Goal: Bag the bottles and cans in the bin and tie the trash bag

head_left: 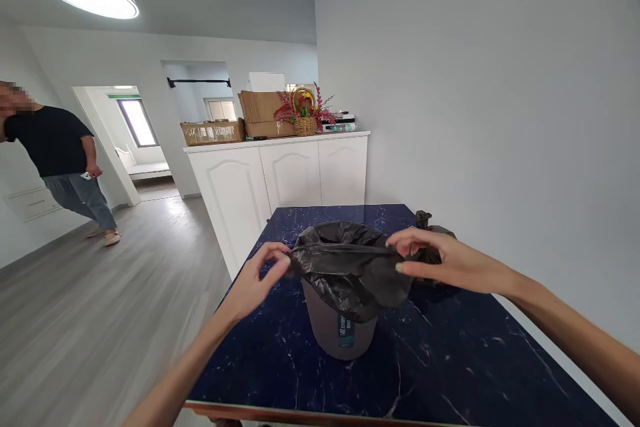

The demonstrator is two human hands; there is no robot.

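A grey trash bin [323, 323] with a teal label stands upright on the dark blue marble-patterned table [280, 373]. A black garbage bag [345, 273] lines the bin, its edge draped loosely over the outside and hiding the rim. At the bag's left edge, my left hand [256, 280] pinches the plastic between thumb and fingers. On the right, my right hand [445, 257] holds the other side of the edge, thumb below and fingers above, so the plastic stretches between both hands. Partly hidden behind my right hand is another black plastic bag [423, 218], bunched at its top.
A white cabinet [295, 170] beyond the table bears cardboard boxes [213, 133], a flower basket [305, 125] and a plastic bottle [345, 127]. A plain wall [475, 113] runs along the right. At far left, a person [55, 147] in a black shirt stands on the grey floor.
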